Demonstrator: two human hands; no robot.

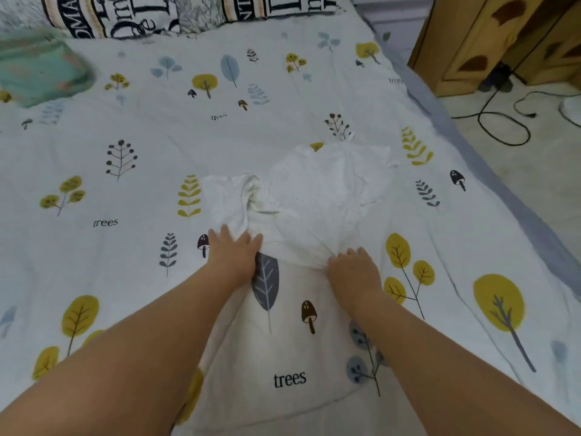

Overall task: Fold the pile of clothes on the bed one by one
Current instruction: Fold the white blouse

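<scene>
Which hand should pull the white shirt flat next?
Probably the right hand: its fingers already bunch the near edge of the white shirt. The left hand only lies flat on the other corner, pinning it.

Spread mid-bed [125,127]: garment [314,196], hands at its near edge. Far left, folded cloth [37,70]; behind, pillows [125,17]. Right of bed, cabinet [490,39].

Your bed's tree-printed white cotton sheet [125,171] carries a crumpled white garment [314,196] beyond your grip, folded teal cloth [41,70] far left.
</scene>
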